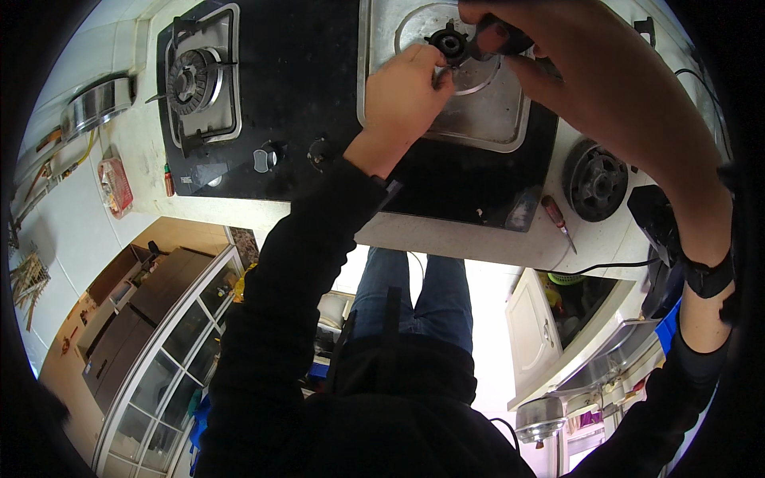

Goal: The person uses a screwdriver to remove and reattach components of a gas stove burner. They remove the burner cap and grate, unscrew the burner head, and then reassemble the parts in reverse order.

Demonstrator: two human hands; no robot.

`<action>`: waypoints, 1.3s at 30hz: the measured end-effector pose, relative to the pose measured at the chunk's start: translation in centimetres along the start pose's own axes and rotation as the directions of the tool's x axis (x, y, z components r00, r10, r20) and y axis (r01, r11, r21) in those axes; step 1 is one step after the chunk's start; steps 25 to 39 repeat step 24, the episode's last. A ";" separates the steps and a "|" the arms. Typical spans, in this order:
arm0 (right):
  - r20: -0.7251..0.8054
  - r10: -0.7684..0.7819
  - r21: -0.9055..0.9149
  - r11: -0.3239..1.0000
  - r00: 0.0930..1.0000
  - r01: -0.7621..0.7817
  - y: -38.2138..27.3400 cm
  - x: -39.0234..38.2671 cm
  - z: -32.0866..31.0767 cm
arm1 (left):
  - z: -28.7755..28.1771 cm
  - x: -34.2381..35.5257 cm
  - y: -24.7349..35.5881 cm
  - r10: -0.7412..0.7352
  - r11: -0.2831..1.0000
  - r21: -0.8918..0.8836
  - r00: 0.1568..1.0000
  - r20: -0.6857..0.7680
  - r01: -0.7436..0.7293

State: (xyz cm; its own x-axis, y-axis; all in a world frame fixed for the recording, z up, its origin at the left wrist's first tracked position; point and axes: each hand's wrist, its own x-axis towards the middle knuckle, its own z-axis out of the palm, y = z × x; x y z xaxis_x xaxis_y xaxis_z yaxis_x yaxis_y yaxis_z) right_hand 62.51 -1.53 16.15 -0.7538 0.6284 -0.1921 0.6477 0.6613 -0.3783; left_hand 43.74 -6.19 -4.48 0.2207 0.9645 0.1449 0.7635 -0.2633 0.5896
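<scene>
At the top of the head view, a small dark burner core (449, 42) sits in a square metal drip tray (502, 119) on the right side of a black gas stove (319, 80). My left hand (408, 94) is closed, thumb and fingertips pinched at the burner core's near edge; whatever they grip is hidden. My right hand (546, 60) is wrapped round a black-and-red tool (496, 38). The tool's front end points at the burner core. Its exact kind is hard to make out.
The left burner (191, 82) has its pan support on. To the right of the stove lie a round black burner part (596, 181) and a red-handled screwdriver (555, 219). A black cable (606, 264) crosses the counter edge. A metal pan (97, 107) stands at far left.
</scene>
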 end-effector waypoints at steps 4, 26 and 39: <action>0.011 0.032 0.007 0.999 0.999 -0.032 0.0 -0.2 -0.3 | -1.3 -0.1 -0.2 0.003 1.000 0.010 0.999 0.043 -0.003; -0.050 0.069 0.121 0.991 0.996 -0.062 1.8 -1.1 1.2 | 0.6 0.9 0.1 0.131 0.988 0.083 0.991 0.012 -0.132; -0.050 0.069 0.121 0.991 0.996 -0.062 1.8 -1.1 1.2 | 0.6 0.9 0.1 0.131 0.988 0.083 0.991 0.012 -0.132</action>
